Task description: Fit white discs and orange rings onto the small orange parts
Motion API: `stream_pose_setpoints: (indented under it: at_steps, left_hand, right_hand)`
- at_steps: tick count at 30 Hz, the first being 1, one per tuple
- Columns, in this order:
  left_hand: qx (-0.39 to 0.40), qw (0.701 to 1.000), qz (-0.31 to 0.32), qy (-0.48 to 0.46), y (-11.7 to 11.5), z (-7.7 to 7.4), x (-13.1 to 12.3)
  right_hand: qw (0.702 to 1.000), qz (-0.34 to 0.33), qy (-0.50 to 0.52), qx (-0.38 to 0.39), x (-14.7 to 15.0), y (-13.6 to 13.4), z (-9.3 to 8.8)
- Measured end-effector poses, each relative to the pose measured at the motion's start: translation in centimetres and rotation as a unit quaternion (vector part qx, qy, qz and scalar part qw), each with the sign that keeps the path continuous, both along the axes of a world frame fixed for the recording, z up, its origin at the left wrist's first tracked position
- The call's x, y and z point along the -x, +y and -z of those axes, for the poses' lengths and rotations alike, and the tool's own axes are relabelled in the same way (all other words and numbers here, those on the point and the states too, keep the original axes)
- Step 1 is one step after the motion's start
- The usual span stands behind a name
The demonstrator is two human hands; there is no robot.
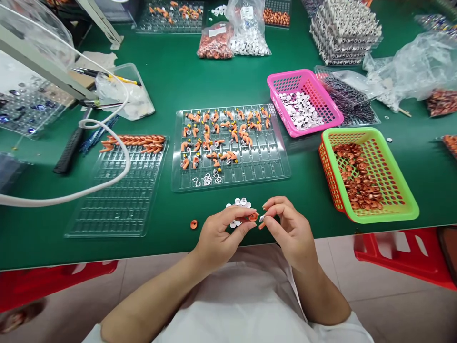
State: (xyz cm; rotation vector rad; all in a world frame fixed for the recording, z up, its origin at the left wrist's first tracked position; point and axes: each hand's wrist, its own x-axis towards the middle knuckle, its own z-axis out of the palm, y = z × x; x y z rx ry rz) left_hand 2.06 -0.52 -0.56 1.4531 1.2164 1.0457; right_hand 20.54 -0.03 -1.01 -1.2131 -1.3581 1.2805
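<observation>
My left hand (pixel 219 233) pinches a small copper-orange round cup-shaped piece (pixel 253 217) between thumb and fingertips. Close beside it, my right hand (pixel 291 231) is closed on a small part (pixel 262 222) with a white bit and an orange bit; its exact kind is too small to tell. White discs (pixel 243 201) lie on the table behind and under my left fingers, partly hidden. A single copper-orange round piece (pixel 193 224) sits to the left of that hand. Farther back, a clear compartment tray (pixel 250 176) holds orange curved parts (pixel 207 138) and white rings (pixel 207 179).
A pink basket (pixel 305 76) of white discs and a green basket (pixel 400 190) of copper-coloured pieces stand at right. On the left are another clear tray (pixel 110 214), a black-handled hammer (pixel 73 147) and a white hose (pixel 89 190). Bags (pixel 216 43) and stacked trays (pixel 344 35) lie behind.
</observation>
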Motion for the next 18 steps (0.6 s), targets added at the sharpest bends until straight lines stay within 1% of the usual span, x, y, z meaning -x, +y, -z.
stream_pose_setpoints:
  at_steps: [3,5,13,18]
  left_hand:
    - [-0.095,0.995,0.017,0.024,0.28,0.03,-0.03]
    - [-0.129,0.991,0.021,0.035,0.47,0.02,-0.1]
    - [-0.187,0.979,0.027,0.07,0.84,0.32,-0.06]
    - [-0.196,0.977,0.034,0.073,0.93,0.72,0.01]
  right_hand:
    - [0.999,-0.007,-0.043,-0.014,0.22,0.1,-0.39]
    - [0.998,-0.01,-0.053,-0.02,0.38,0.18,-0.53]
    - [0.997,-0.009,-0.076,-0.02,0.67,0.37,-0.62]
    - [0.996,-0.017,-0.089,-0.019,0.65,0.57,-0.76]
